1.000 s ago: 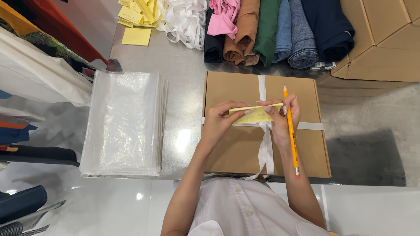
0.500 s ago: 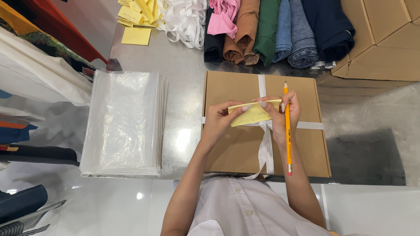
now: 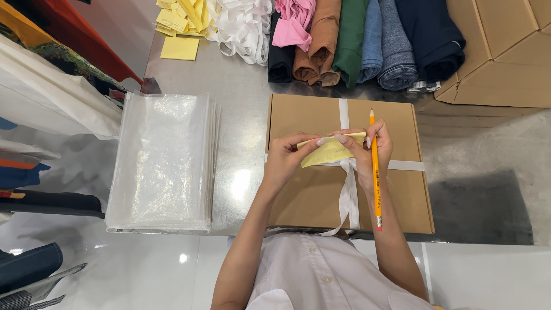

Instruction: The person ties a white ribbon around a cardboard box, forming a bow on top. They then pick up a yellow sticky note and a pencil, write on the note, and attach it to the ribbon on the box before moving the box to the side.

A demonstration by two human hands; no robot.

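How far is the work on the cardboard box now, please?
Done: the cardboard box is closed and tied with a white ribbon. In hand: left hand and right hand hold a yellow note over the ribbon; the right also holds a pencil. Left: the note is not yet fixed on the box.

Your shiny steel table (image 3: 241, 109), glossy white floor (image 3: 143, 270) with light glare, cardboard boxes (image 3: 499, 51) stacked right, fabric racks (image 3: 40, 92) at your left

yellow note (image 3: 332, 152) — folded, held above box | pencil (image 3: 374, 169) — orange-yellow, upright along right hand, tip up
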